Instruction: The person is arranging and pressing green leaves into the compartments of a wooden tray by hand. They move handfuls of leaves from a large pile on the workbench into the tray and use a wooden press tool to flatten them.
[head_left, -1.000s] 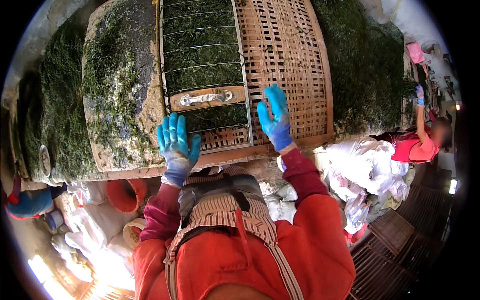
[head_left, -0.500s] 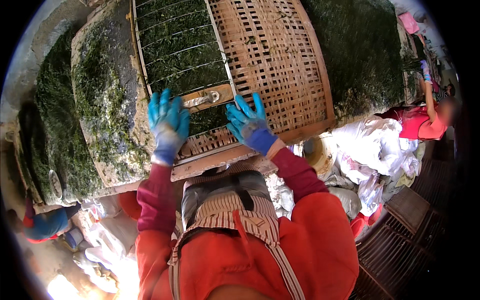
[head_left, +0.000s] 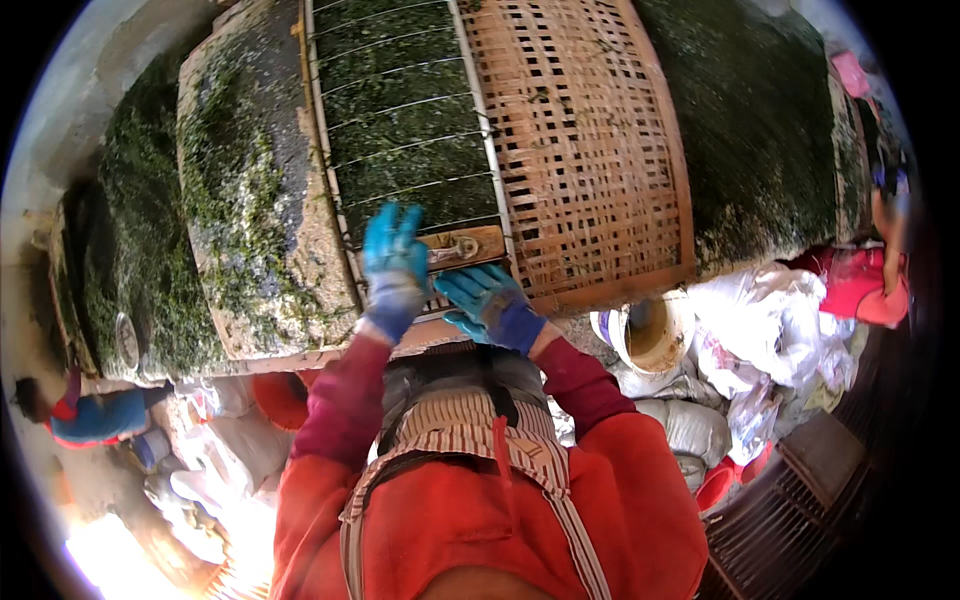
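Observation:
My left hand [head_left: 396,270], in a blue glove and blurred, lies with fingers stretched out at the left end of a small wooden block [head_left: 490,243]. This block has a shiny piece on it and spans the near end of a pale frame [head_left: 483,115] with thin cross rods. Under the rods lies a layer of chopped dark green leafy matter [head_left: 400,110]. My right hand [head_left: 492,305], also in a blue glove, is just below the block by the table's near edge. Its fingers point left, apart and holding nothing visible. What its fingertips touch is unclear.
A woven bamboo tray [head_left: 590,140] lies right of the frame. Green-strewn surfaces flank it, including a worn board [head_left: 260,200] at left. Below the table edge are a white bucket [head_left: 655,335], white plastic bags [head_left: 755,315] and slatted racks [head_left: 770,530]. Other people are at both sides.
The rod frame and block have slid nearer to the table's front edge. My right hand has come down and turned leftward, closer to my left hand. The whole view has shifted slightly.

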